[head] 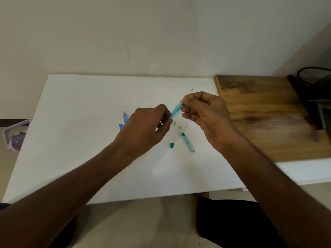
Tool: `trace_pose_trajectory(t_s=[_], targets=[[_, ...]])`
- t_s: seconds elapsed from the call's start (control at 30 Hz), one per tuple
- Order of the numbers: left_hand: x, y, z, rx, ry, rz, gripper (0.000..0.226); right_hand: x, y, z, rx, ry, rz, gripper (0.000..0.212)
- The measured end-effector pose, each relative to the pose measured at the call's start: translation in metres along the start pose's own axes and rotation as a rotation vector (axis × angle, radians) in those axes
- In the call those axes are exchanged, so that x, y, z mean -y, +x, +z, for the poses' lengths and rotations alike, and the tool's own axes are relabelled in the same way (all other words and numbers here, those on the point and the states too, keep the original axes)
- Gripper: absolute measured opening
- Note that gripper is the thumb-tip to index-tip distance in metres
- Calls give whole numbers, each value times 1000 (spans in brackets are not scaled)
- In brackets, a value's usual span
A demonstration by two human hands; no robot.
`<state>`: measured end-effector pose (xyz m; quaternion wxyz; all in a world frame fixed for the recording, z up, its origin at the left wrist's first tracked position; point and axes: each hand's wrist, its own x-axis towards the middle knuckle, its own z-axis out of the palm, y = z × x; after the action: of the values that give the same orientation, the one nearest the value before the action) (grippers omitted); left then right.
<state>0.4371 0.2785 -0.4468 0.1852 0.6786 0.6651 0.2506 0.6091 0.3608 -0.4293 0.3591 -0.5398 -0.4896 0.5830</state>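
My left hand (148, 127) grips the lower end of a translucent blue mechanical pencil (176, 110), held tilted above the white table (80, 140). My right hand (206, 115) pinches a thin dark lead (191, 91) at the pencil's upper end; the lead's tip sticks out above the fingers. On the table below lie a teal lead case (188, 142), its small teal cap (172, 145), a pale green pencil cap (174, 123) and a tiny grey eraser piece (179, 127).
A second blue pencil (125, 116) and a small blue piece (121, 126) lie partly hidden behind my left hand. A wooden board (268, 115) adjoins the table's right side, with a dark object (315, 97) at its far right. A lilac stool (15, 136) stands left of the table.
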Motion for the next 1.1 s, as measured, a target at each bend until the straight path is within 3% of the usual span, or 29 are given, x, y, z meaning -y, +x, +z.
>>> trace_pose_trajectory(t_s=[0.3, 0.6, 0.73, 0.87, 0.97, 1.1], targets=[[-1, -2, -2, -15, -108, -45, 32, 2, -6, 2, 106, -219, -183, 3], [17, -7, 6, -40, -178, -45, 31, 0, -6, 5, 126, -276, -173, 6], [27, -10, 9, -38, -231, -65, 35, -15, 5, 0, 10, -653, -254, 1], [34, -17, 7, -38, -313, -34, 57, -41, 17, -7, 46, -1036, -241, 16], [38, -22, 4, -27, -303, -26, 68, -56, 24, -5, 29, -1117, -204, 26], [44, -24, -2, -20, -315, 9, 60, -61, 28, 2, -2, -1136, -210, 24]])
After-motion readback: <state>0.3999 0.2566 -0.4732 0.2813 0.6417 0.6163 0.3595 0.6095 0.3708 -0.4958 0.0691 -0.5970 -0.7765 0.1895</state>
